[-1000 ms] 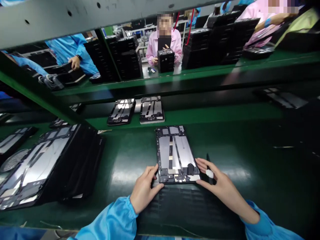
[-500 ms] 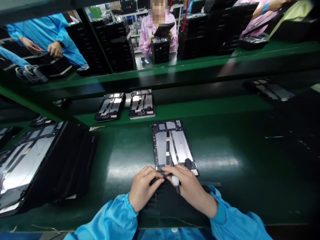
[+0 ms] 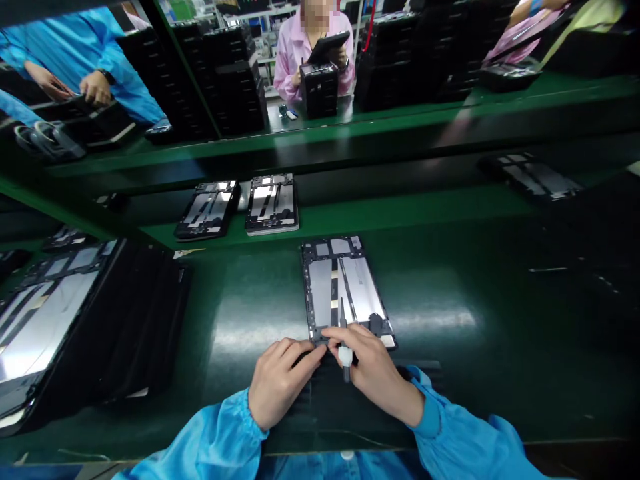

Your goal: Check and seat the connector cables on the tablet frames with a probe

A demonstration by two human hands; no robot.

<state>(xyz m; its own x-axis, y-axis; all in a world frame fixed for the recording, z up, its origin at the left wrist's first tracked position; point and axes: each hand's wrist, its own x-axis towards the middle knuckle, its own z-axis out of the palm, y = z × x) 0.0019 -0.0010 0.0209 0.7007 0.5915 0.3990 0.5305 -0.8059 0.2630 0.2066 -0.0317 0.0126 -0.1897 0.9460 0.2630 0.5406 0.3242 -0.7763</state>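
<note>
A black tablet frame (image 3: 345,287) with silver panels and a narrow central strip lies flat on the green bench mat, directly in front of me. My left hand (image 3: 283,381) has its fingers curled over the frame's lower edge. My right hand (image 3: 375,373) is shut on a thin dark prying tool (image 3: 345,357) with a white band. The tool's tip rests on the frame's lower middle. My fingers hide part of the frame's bottom edge.
A large black-edged panel (image 3: 85,327) lies on the bench to my left. Two more frames (image 3: 273,204) sit on a raised green shelf ahead. Stacks of black units and co-workers in blue and pink stand beyond the shelf.
My right hand has moved in from the right and brought the tool onto the frame's lower edge. The view has tilted, shifting everything up the picture.
</note>
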